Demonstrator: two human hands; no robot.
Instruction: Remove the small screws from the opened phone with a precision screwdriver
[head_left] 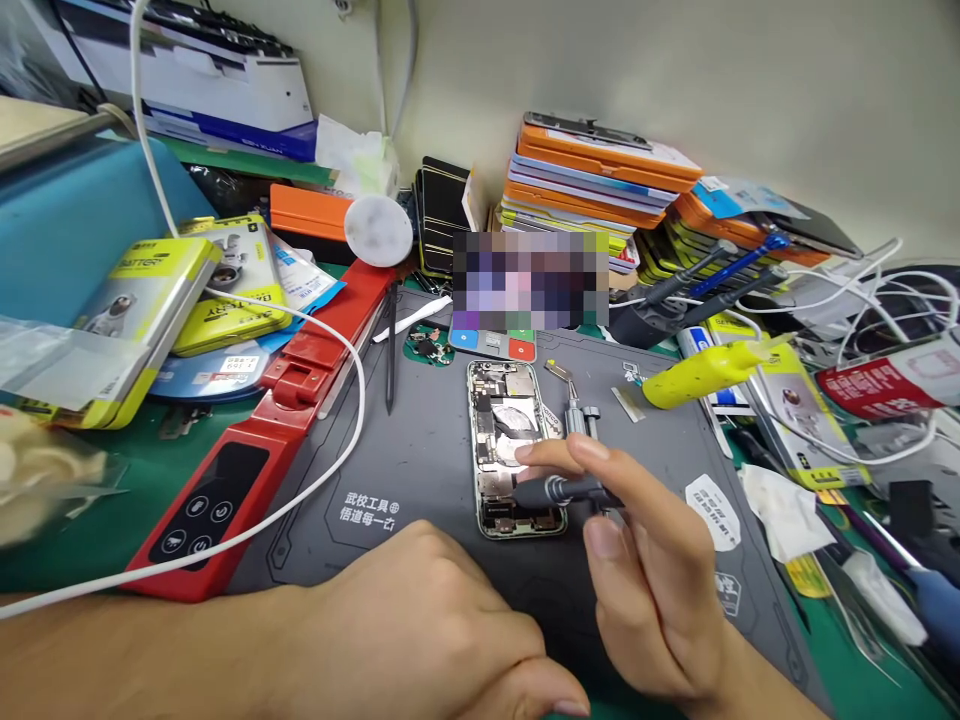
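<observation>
At the left of the frame, two yellow-edged boxes, the nearer box [112,330] and the farther box [236,290], read "BATTERY"; right of them lies a red folding device [300,375], its panel bearing white icons rather than words; left of centre, the grey mat [427,430] carries "武校工具" and, below, "悟道每一", the next character cut off by the knuckles; the left hand [442,630], at bottom centre, is curled loosely, back upward, and I cannot tell whether it grips anything.

The opened phone [504,452] lies on the mat at the centre, insides upward; it should be light, its frame stiff and perhaps slippery, its exposed parts fragile; best held by the long side edges; across its lower end hangs a slim dark tool [551,492], probably light and rigid, easiest pinched along the shaft; the right hand [664,570], right of centre, has its fingers closed around it, a fingertip over the phone; farther right, a white sticker [712,512] bears slanted characters too small to read.
</observation>
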